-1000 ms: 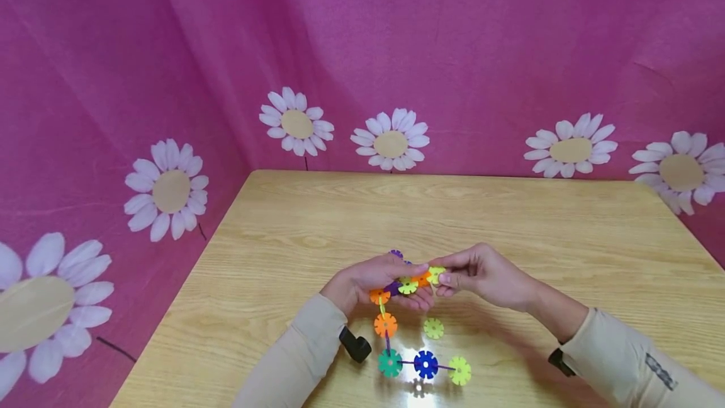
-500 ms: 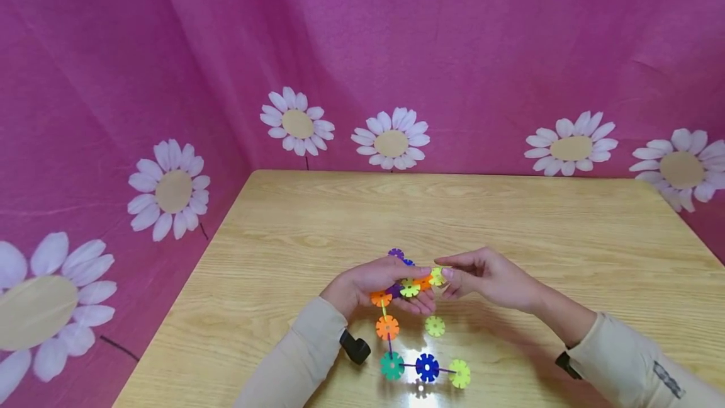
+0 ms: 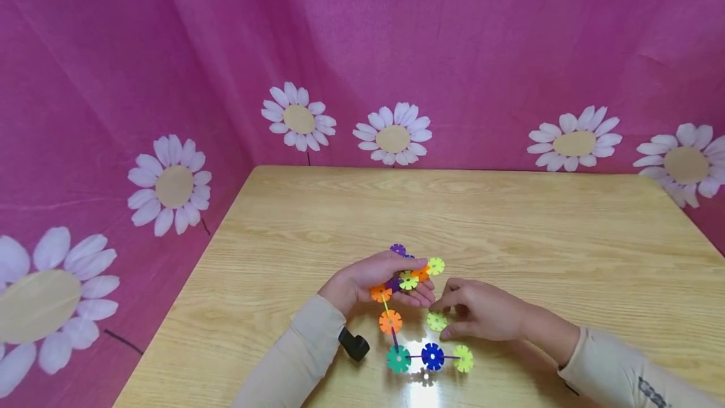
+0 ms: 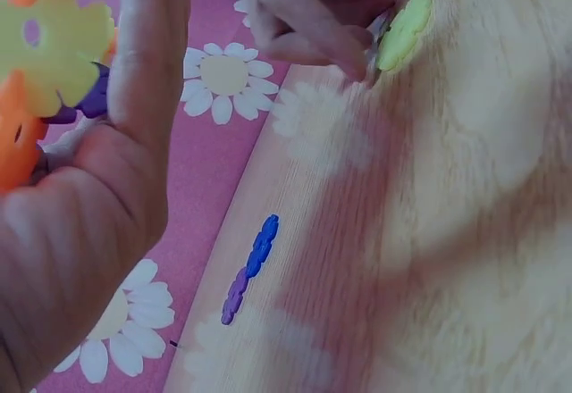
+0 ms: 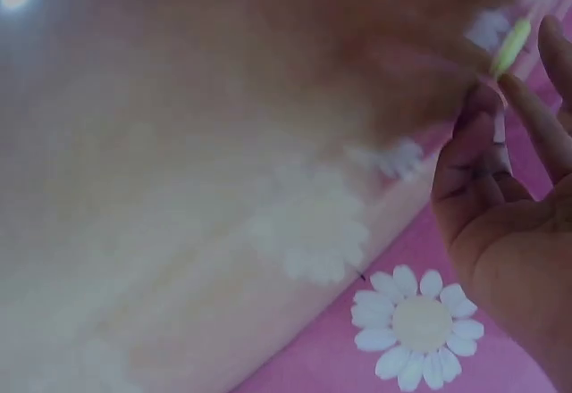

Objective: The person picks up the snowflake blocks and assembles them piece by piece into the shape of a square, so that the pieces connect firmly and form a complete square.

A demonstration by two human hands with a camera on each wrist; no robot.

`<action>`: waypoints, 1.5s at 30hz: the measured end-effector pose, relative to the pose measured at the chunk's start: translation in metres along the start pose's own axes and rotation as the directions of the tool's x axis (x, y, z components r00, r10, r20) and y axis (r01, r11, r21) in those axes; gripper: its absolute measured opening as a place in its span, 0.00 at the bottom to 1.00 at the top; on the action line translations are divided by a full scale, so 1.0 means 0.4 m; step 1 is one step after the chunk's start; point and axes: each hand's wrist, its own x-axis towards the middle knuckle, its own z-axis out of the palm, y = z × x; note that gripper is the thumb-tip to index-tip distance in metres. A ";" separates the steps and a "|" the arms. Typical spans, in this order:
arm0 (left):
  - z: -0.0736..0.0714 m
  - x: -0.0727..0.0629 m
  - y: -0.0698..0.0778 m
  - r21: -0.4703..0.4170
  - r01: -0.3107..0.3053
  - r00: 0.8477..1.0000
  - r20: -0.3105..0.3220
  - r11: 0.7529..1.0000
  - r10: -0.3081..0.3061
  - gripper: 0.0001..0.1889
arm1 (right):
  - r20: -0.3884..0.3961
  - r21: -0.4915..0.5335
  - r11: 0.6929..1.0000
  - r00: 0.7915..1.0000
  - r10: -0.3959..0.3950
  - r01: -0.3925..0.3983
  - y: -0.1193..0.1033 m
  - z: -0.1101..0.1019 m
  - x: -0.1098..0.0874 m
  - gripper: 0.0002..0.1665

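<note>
My left hand (image 3: 370, 276) holds a chain of notched plastic discs, its thumb laid over the upper row. That row ends in a yellow-green disc (image 3: 435, 266) beside an orange disc (image 3: 421, 273). From the palm the chain runs down through another orange disc (image 3: 390, 322) to a green disc (image 3: 399, 359), then right through a blue disc (image 3: 433, 356) to a yellow-green end disc (image 3: 463, 358). My right hand (image 3: 487, 310) is low over the table, thumb and index finger apart at the edges of a loose yellow-green disc (image 4: 405, 33).
Beyond the left hand, a purple disc (image 4: 234, 296) and a blue disc (image 4: 262, 246) lie joined on the wooden table (image 3: 510, 219). A pink cloth (image 3: 481, 49) with white flowers hangs behind and at the left. A black wrist device (image 3: 354, 345) sits at the left sleeve.
My right hand has let go of the yellow-green disc at the chain's upper end and moved down to the loose disc. The left hand keeps its hold, nearly still.
</note>
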 end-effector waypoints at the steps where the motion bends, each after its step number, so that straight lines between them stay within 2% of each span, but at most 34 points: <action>1: 0.001 0.000 0.000 0.003 -0.004 1.000 0.000 1.000 0.004 0.31 | -0.004 -0.004 1.000 1.000 0.002 -0.002 -0.001 0.006 0.000 0.23; 6: 0.007 0.006 -0.002 -0.028 -0.015 1.000 -0.011 0.999 0.015 0.33 | -0.013 0.020 0.998 0.999 0.051 -0.051 -0.002 0.017 0.001 0.19; 10: 0.015 0.007 -0.001 -0.073 -0.014 0.999 -0.034 0.997 0.012 0.34 | 0.017 0.110 0.990 0.996 0.093 -0.094 -0.002 0.007 0.008 0.17; 14: 0.027 0.002 0.007 -0.078 -0.031 0.999 -0.047 0.996 0.027 0.32 | 0.014 0.184 0.975 0.992 0.123 -0.124 0.001 -0.001 0.012 0.17; 19: 0.041 0.003 0.008 -0.108 -0.051 0.998 -0.054 0.993 0.045 0.31 | -0.022 0.226 0.962 0.987 0.160 -0.151 0.018 -0.007 0.009 0.15; 24: 0.050 0.009 0.006 -0.136 -0.066 0.993 -0.106 0.988 0.052 0.25 | -0.081 0.319 0.937 0.980 0.181 -0.146 0.041 -0.022 0.004 0.08; 27: 0.051 0.012 0.006 -0.122 -0.075 0.988 -0.141 0.990 0.058 0.21 | -0.106 0.335 0.930 0.974 0.200 -0.154 0.048 -0.035 -0.001 0.09; 33: 0.053 0.016 0.004 -0.140 -0.079 0.986 -0.160 0.987 0.056 0.16 | -0.176 0.294 0.931 0.945 0.275 -0.216 0.046 -0.063 -0.006 0.16; 39: 0.057 0.014 0.005 -0.121 -0.062 0.979 -0.200 0.991 0.037 0.17 | -0.259 0.328 0.917 0.912 0.319 -0.227 0.023 -0.102 -0.008 0.20; 42: 0.058 0.014 0.007 -0.115 -0.054 0.973 -0.230 0.992 0.026 0.17 | -0.339 0.312 0.933 0.896 0.287 -0.180 0.006 -0.113 -0.004 0.19; 45: 0.060 0.014 0.009 -0.105 -0.054 0.969 -0.247 0.993 0.027 0.18 | -0.423 0.267 0.958 0.881 0.210 -0.100 -0.012 -0.115 0.004 0.18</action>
